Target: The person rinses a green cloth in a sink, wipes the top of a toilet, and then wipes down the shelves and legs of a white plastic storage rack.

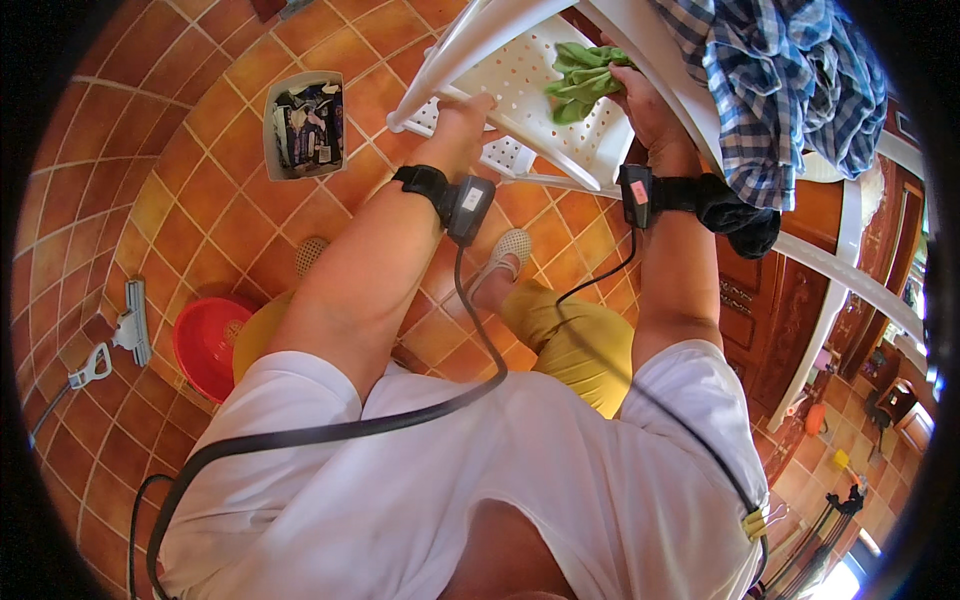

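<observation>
A white plastic rack with perforated shelves [517, 71] stands before me at the top of the view. My left hand [469, 120] is closed around the bar along the near edge of a shelf. A bunched green cloth [589, 79] is in my right hand [637, 97], over the perforated shelf. The fingers of my right hand are partly hidden by the cloth and the rack's frame. Blue and white checked fabric [757, 82] hangs over the rack at the upper right, beside my right forearm.
A bin of mixed packets [268, 142] stands on the tiled floor left of the rack. A red basin [202, 345] is by my leg, with a grey squeegee-like tool [133, 326] farther left. Cables run from both wrist devices. A carved wooden cabinet [787, 330] is at the right.
</observation>
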Available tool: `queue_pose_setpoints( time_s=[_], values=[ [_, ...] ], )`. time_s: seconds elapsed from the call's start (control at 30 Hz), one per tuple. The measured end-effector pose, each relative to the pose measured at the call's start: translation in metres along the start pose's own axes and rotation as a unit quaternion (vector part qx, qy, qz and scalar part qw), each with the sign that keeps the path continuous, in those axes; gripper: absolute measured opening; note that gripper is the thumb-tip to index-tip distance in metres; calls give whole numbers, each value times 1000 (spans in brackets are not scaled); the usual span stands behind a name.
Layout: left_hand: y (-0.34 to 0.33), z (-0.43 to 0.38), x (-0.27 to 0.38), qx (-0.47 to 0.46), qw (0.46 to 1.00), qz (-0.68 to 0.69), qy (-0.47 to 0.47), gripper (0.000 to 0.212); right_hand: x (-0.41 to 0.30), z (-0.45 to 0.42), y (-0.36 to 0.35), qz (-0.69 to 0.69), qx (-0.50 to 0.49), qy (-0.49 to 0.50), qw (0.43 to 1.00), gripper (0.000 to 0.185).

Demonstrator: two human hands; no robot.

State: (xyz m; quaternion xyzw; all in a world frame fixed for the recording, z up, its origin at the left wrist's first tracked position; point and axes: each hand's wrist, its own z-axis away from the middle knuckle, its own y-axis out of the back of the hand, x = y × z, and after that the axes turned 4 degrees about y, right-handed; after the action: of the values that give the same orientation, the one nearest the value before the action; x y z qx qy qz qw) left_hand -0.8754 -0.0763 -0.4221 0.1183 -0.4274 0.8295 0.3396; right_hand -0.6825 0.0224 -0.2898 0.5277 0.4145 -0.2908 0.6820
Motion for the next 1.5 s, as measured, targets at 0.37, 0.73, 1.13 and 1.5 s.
queue_pose_setpoints(
  time_s=[0.37,0.73,1.13,1.5],
  values=[
    [-1,3,-5,25,999,30,-18,38,-2,18,26,190,116,134,966,27],
    [-1,1,-6,-14,999,8,-35,33,28,-31,-44,49,-87,177,979,44],
    [6,-5,-11,29,999,38,-21,28,30,-99,-138,471,-80,91,874,46],
    [-4,-9,-14,13,1000,10,-4,26,122,-134,-129,370,-223,166,886,48]
  ],
)
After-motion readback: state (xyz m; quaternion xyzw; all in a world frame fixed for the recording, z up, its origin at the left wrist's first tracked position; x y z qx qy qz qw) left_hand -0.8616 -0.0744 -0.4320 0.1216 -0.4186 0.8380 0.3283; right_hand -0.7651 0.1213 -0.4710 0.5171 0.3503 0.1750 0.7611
